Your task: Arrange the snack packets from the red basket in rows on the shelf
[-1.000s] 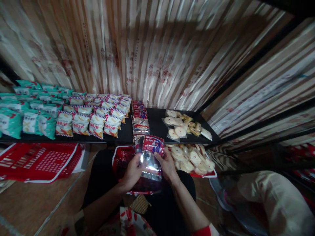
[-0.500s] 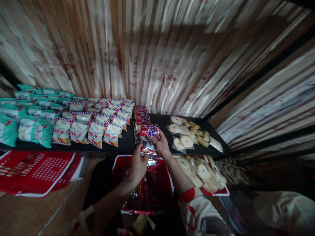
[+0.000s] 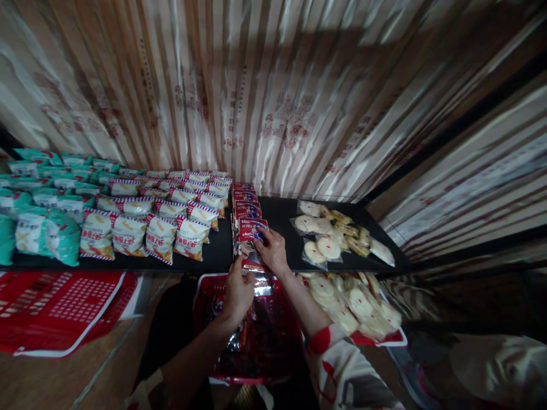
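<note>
A red snack packet (image 3: 253, 230) with a blue picture and a darker lower half rests at the front of a row of similar red packets (image 3: 247, 195) on the black shelf (image 3: 280, 228). From the right, my right hand (image 3: 272, 250) grips its side, fingers over the printed face. My left hand (image 3: 238, 290) has its thumb and fingers closed at the packet's lower left edge; the fingertips are partly hidden. Beneath my hands, a red basket (image 3: 294, 336) contains more dark red, shiny packets (image 3: 252, 330).
White striped snack bags (image 3: 128, 233) and green bags (image 3: 47, 228) stand in rows to the left. Clear-wrapped round crackers (image 3: 329, 247) lie on the right; more fill a lower basket (image 3: 399, 337). Another red basket (image 3: 64, 307) is at lower left. A striped curtain (image 3: 273, 102) hangs behind.
The packet has moved down slightly and left, in line with the row. My right hand has shifted left and down with it, while my left hand stays near its lower edge.
</note>
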`<state>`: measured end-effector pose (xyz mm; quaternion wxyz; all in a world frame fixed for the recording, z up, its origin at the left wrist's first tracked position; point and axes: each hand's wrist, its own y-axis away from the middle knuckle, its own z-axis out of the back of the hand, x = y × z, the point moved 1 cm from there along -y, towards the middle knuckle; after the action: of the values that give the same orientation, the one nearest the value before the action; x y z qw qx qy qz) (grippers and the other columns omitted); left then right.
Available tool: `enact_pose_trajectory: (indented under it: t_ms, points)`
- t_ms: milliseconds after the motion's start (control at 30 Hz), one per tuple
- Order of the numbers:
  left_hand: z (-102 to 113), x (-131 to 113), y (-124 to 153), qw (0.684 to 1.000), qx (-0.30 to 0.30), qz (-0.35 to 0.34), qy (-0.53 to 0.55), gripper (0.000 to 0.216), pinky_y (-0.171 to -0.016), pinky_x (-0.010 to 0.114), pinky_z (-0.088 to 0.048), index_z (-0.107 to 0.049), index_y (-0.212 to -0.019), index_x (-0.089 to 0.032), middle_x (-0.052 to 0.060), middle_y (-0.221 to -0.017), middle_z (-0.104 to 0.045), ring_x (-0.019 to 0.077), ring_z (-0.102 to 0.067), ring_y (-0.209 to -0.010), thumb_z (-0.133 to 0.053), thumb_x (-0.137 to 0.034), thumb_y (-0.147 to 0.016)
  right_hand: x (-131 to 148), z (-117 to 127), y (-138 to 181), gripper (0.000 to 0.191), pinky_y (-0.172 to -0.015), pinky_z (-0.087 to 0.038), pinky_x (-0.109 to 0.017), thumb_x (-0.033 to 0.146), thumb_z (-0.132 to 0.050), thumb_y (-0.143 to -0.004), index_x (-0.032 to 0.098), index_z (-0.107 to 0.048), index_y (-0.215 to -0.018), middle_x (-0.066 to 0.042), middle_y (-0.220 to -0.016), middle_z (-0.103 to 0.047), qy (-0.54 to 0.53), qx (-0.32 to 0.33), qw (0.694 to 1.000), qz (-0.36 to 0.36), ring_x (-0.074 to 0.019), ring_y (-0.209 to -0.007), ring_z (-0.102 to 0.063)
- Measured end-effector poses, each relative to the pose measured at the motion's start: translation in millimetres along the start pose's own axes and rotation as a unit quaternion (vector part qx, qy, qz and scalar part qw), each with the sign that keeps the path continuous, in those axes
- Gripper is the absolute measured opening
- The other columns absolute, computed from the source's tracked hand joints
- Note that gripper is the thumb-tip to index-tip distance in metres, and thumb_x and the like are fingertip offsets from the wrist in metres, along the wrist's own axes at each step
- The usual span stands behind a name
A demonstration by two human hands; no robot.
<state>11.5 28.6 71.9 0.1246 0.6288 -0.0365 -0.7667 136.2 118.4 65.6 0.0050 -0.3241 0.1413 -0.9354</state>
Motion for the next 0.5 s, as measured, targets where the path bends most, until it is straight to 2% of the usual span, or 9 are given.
enact_pose_trajectory:
  t_ms: [100, 200, 500]
  points:
    - [0, -2, 0, 1.0, -0.008, 0.008, -0.021, 0.053, -0.09, 0.029, -0.046, -0.048, -0.129, -0.015, 0.012, -0.12, -0.057, 0.0187, -0.058, -0.103, -0.048, -0.009, -0.077, 5, -5, 1, 0.041, -0.106, -0.029, -0.048, 0.036, -0.055, -0.08, 0.019, -0.064, -0.117, -0.01, -0.139, -0.045, 0.045, 0.006, 0.999, 0.002, -0.0302, -0.134, -0.028]
    - [1, -1, 0, 1.0, -0.011, 0.015, -0.023, 0.053, -0.089, 0.028, -0.047, -0.049, -0.129, -0.015, 0.012, -0.121, -0.055, 0.0176, -0.059, -0.098, -0.048, -0.009, -0.076, 11, -9, 1, 0.044, -0.108, -0.025, -0.05, 0.035, -0.053, -0.081, 0.02, -0.06, -0.122, -0.008, -0.147, -0.036, 0.051, 0.023, 0.998, 0.027, -0.0306, -0.139, -0.017]
    - [-1, 3, 1, 0.999, -0.016, -0.003, -0.037, 0.052, -0.095, 0.032, -0.043, -0.05, -0.127, -0.013, 0.015, -0.123, -0.053, 0.0217, -0.054, -0.111, -0.047, -0.008, -0.075, 18, -12, -2, 0.049, -0.11, -0.024, -0.046, 0.035, -0.051, -0.083, 0.018, -0.054, -0.129, -0.009, -0.15, -0.03, 0.073, 0.054, 0.994, 0.057, -0.0293, -0.139, -0.02]
